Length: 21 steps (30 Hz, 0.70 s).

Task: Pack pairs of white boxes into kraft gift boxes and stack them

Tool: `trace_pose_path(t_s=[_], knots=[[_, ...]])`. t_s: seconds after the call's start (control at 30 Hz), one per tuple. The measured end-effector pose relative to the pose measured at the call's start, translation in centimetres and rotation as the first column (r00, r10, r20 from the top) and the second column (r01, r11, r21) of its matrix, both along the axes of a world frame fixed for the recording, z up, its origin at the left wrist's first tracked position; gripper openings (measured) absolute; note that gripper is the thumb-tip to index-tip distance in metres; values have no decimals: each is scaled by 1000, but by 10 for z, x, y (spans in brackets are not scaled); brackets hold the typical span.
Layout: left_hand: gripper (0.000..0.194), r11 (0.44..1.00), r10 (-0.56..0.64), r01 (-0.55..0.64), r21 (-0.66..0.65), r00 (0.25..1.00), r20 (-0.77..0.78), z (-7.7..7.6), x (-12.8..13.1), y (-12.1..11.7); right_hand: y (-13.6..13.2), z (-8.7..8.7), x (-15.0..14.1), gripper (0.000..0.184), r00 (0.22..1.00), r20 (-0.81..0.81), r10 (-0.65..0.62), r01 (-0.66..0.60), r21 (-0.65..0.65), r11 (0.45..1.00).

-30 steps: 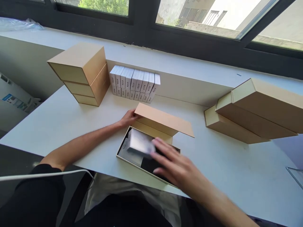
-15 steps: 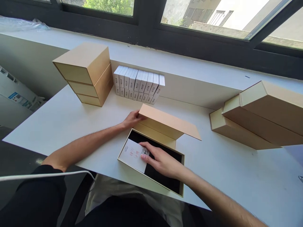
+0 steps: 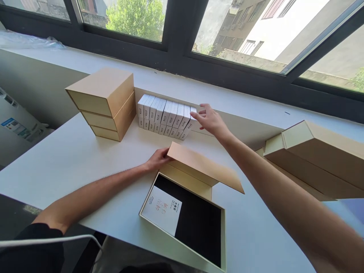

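Observation:
An open tan cardboard gift box [image 3: 223, 237] with a black lining lies in front of me. A flat white box printed with Chinese characters [image 3: 161, 212] sits in its left end. My left hand [image 3: 158, 157] is closed on the left edge of the raised lid [image 3: 203, 163], its fingertips partly hidden behind it. Farther back, my right hand [image 3: 209, 119] reaches to the right end of a two-layer row of small white boxes [image 3: 163, 118]. Its fingers are spread around the top of the endmost box; whether they touch it I cannot tell.
A stack of tan boxes [image 3: 104, 102] stands on the white table [image 3: 119, 155] at the back left. More tan boxes [image 3: 315, 159] are piled at the right, partly behind my right forearm. Behind the table runs a window sill [image 3: 241, 110]. A white cable [image 3: 57, 240] crosses the lower left.
My right hand has left the white box inside the gift box and moved up and away to the small white boxes. My left hand stays on the lid. The camera has tilted up slightly.

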<state>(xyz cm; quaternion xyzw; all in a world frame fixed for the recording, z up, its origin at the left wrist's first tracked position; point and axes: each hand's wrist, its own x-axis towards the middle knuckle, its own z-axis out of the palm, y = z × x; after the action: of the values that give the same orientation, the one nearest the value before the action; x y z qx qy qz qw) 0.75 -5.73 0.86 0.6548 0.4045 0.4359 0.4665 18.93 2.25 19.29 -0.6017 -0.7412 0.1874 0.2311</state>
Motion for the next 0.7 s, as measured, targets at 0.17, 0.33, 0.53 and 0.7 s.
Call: trace_pose_path(t_s=[0.17, 0.33, 0.53, 0.7], knots=[[31, 1000, -15, 15, -4, 1000, 5, -6, 2, 3, 31, -38, 18, 71, 981, -176, -80, 59, -118, 991], [40, 999, -28, 29, -17, 998, 50, -7, 2, 2, 17, -46, 53, 49, 908, -373, -191, 162, -109, 981], [48, 999, -32, 32, -1, 999, 37, -5, 1, 0, -36, -10, 88, 36, 894, -431, -127, 181, 86, 980], [51, 1000, 2, -2, 2, 1000, -3, -5, -2, 0, -127, 49, 94, 30, 996, -86, -25, 57, 390, 919]])
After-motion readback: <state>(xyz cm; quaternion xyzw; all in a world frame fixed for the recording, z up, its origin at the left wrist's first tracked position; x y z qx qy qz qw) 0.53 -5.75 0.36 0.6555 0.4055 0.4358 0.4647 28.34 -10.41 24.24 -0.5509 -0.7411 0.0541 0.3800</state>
